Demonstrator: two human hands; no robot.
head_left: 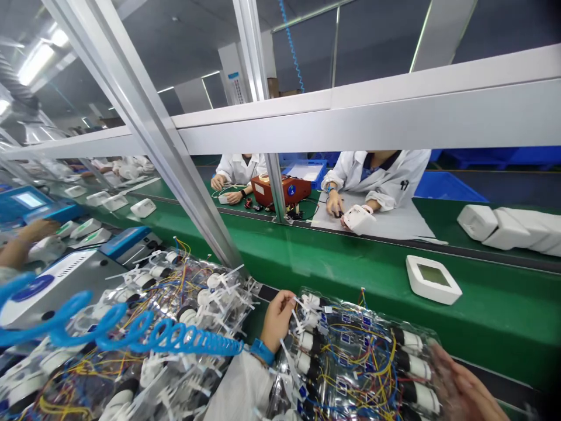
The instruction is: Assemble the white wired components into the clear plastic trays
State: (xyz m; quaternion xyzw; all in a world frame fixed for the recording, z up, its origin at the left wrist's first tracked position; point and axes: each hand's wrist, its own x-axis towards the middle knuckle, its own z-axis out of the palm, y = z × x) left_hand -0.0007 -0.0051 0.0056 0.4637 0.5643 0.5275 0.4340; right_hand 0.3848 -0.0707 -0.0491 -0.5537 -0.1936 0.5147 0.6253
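A clear plastic tray (pixel 421 328) lies low in front of me, filled with small wired parts. Black-and-white cylindrical pieces, small blue boards and a tangle of yellow, red and blue wires show in it. My left hand (pixel 277 320), with a blue band at the wrist, has its fingers closed on the tray's far left corner, beside some white plastic ties. At the right edge, my right hand (pixel 468 383) holds the tray's side, slightly blurred, its thumb side hidden. Left of my forearm, another load of similar wired parts (pixel 184 292) sits in clear trays.
A green conveyor belt (pixel 342 269) runs across, carrying a white device with a screen (pixel 433 279). Metal posts (pixel 144 117) and a coiled blue hose (pixel 166 336) cross the view. Two co-workers (pixel 372 175) sit opposite; another person's hand (pixel 37 231) is at left. White housings (pixel 504 228) stand right.
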